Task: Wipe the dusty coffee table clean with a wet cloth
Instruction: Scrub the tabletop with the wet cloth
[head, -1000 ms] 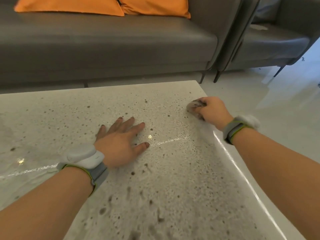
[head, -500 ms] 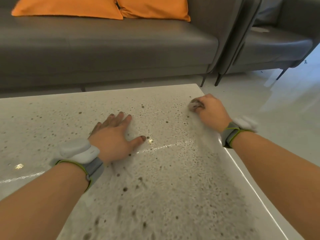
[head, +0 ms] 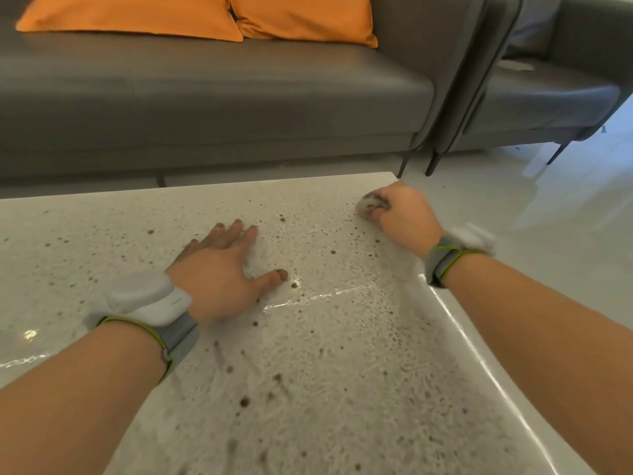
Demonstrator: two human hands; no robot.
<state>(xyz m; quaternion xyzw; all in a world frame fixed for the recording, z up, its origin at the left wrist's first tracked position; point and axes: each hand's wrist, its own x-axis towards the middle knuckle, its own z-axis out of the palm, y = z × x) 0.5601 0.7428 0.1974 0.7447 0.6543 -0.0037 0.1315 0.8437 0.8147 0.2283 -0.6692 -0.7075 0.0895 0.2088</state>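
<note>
On the speckled table point(head: 102, 241), seen from the head camera, the left hand point(head: 219, 269) lies flat at centre, fingers spread, palm pressing the surface. At 2 o'clock from it, near the table's far right corner, the right hand point(head: 404, 217) is curled around a crumpled cloth point(head: 371, 205), pressing it onto the top. At 12 o'clock stands a sofa point(head: 239, 97) with two orange cushions point(head: 137, 15).

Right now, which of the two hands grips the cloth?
The right hand grips the cloth near the table's far right corner; the left hand lies flat.
</note>
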